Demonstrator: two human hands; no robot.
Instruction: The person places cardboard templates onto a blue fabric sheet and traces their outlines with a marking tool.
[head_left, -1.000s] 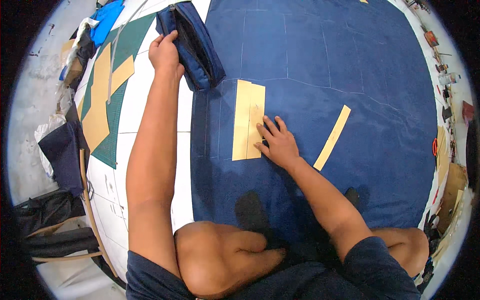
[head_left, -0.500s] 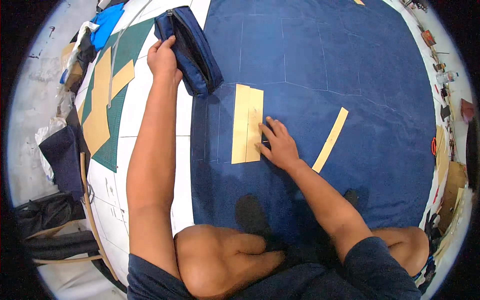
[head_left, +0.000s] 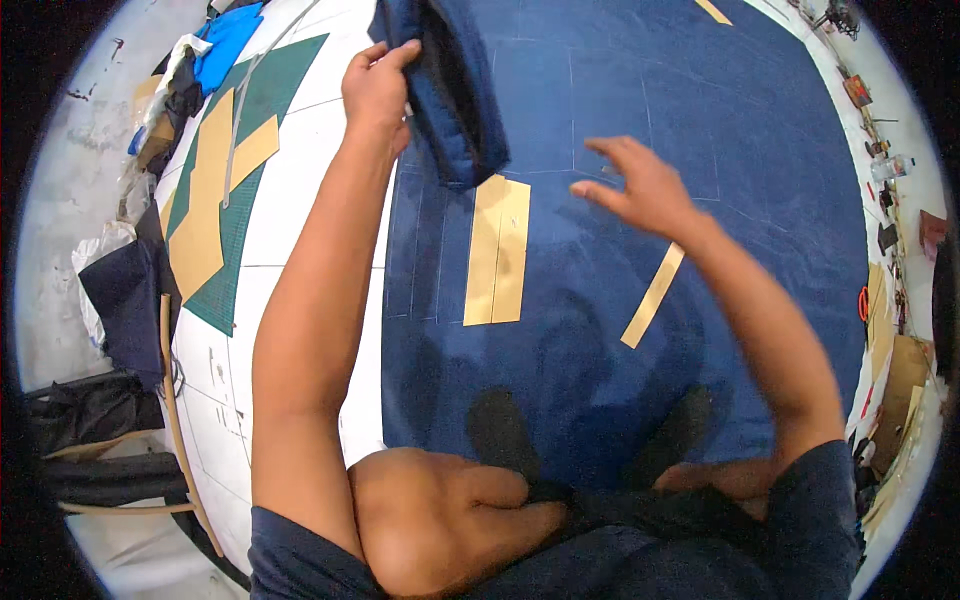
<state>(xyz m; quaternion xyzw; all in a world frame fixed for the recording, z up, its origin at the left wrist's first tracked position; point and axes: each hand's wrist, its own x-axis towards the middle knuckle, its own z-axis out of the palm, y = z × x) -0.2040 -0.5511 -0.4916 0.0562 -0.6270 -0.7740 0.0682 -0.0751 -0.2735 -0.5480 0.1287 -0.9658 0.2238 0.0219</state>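
- Head view: the left hand (head_left: 375,85) is gripping the folded dark-blue fabric bundle (head_left: 450,90), closed on its edge near the top of the spread navy cloth (head_left: 640,380).
- The right hand (head_left: 640,185) is hovering open, fingers spread, holding nothing, above the cloth between the tan rectangular paper pattern pieces (head_left: 497,250) and the narrow tan paper strip (head_left: 653,295).

The person is wearing a dark navy short-sleeved shirt (head_left: 800,500) and dark shorts (head_left: 620,540), leaving forearms and knee bare.
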